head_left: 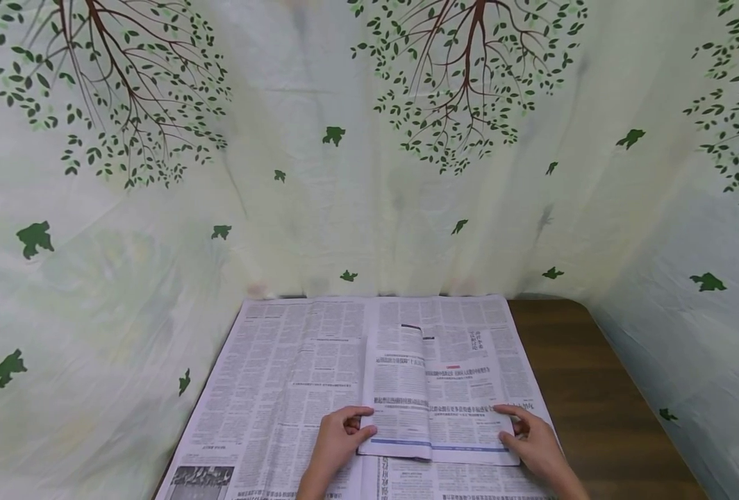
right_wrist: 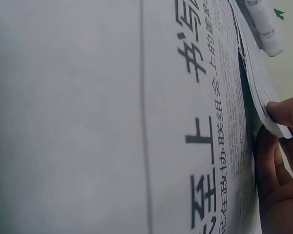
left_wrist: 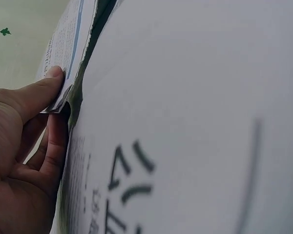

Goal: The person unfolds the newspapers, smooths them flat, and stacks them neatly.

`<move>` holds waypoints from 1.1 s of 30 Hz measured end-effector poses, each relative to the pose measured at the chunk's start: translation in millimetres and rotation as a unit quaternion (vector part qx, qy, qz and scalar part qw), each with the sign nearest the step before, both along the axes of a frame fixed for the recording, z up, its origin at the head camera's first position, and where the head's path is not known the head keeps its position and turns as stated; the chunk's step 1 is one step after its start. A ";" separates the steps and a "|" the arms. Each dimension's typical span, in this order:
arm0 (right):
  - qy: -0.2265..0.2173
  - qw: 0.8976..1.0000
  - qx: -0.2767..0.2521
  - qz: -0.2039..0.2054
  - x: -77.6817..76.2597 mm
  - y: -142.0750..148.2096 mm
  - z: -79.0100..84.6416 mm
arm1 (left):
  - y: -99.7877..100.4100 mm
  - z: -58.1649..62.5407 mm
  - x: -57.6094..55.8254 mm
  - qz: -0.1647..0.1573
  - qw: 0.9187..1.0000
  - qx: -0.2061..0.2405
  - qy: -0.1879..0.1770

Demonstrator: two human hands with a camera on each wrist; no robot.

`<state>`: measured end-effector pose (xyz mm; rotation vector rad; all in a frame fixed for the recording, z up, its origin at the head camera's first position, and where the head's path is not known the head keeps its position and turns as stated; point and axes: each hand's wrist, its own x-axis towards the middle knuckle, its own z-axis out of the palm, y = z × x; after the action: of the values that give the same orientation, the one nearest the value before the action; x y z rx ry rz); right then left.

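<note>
A smaller folded newspaper [head_left: 463, 392] lies over a large spread-out newspaper [head_left: 319, 375], its near edge marked by a blue line. Its left panel [head_left: 397, 389] is turned over and overlaps the right part. My left hand [head_left: 338, 441] pinches the near left corner, thumb on top and fingers beneath, as the left wrist view shows. On the opposite side my right hand [head_left: 535, 444] grips the near right corner the same way. In the right wrist view several paper layers [right_wrist: 259, 83] show at the edge between thumb and fingers, with a curled roll of paper [right_wrist: 266, 29] beyond.
The spread newspaper covers most of a dark wooden table [head_left: 594, 389], whose brown top shows along the right. A pale curtain [head_left: 294, 222] printed with trees and green leaves hangs behind and at both sides, close to the table's far edge.
</note>
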<state>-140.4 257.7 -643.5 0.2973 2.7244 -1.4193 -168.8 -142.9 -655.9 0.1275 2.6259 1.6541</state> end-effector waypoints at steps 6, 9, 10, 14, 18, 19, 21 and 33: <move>-0.012 1.000 -0.005 -0.003 0.9 2.8 -0.1 | -11.1 0.1 1.6 0.003 1.000 -0.005 0.003; -0.015 1.000 -0.010 -0.001 1.1 4.2 0.1 | -15.8 -0.9 1.8 0.003 1.000 -0.009 0.004; -0.015 1.000 -0.012 -0.001 1.1 4.8 0.2 | -17.3 -1.0 2.0 0.003 1.000 -0.010 0.003; -0.013 1.000 -0.002 -0.001 1.5 8.2 1.6 | -23.4 -0.6 3.5 0.001 1.000 -0.014 0.003; -0.015 1.000 0.013 0.002 1.5 11.9 2.7 | -29.1 1.0 5.0 0.005 1.000 -0.024 0.003; -0.017 1.000 0.014 0.002 1.5 12.8 2.8 | -30.2 1.4 5.1 0.006 1.000 -0.026 0.001; -0.019 1.000 0.014 0.001 1.3 14.4 3.2 | -31.8 2.9 4.9 0.011 1.000 -0.029 -0.002; -0.012 1.000 0.022 0.006 2.7 20.5 4.7 | -42.5 2.5 4.7 0.026 0.999 -0.040 -0.008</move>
<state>-137.7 278.2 -638.8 0.2971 2.7362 -1.3459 -164.1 -185.5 -653.4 0.0442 2.6997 1.5547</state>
